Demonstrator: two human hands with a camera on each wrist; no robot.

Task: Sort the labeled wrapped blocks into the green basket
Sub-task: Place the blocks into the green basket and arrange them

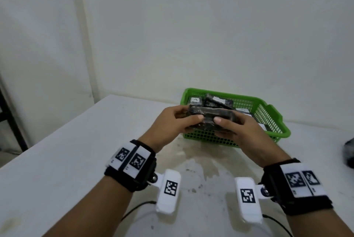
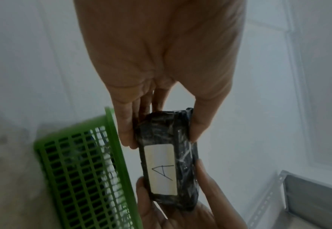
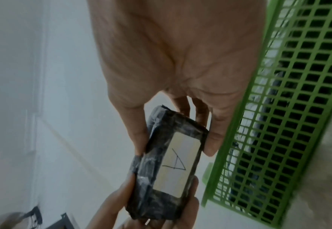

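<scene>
Both hands, left hand [image 1: 172, 121] and right hand [image 1: 237, 131], grip one wrapped block [image 1: 212, 116] labeled A, mid-frame over the green basket [image 1: 272, 119]. Looks like the placing step. Next it probably needs lowering in beside the others.

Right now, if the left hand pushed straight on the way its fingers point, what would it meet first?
Probably the right hand: the left hand points along the wrapped block that both grip, toward the other's fingers. The green basket lies just behind; depth is unclear.

Bare test room: white walls [image 1: 210, 25], stained table [image 1: 57, 160]
</scene>
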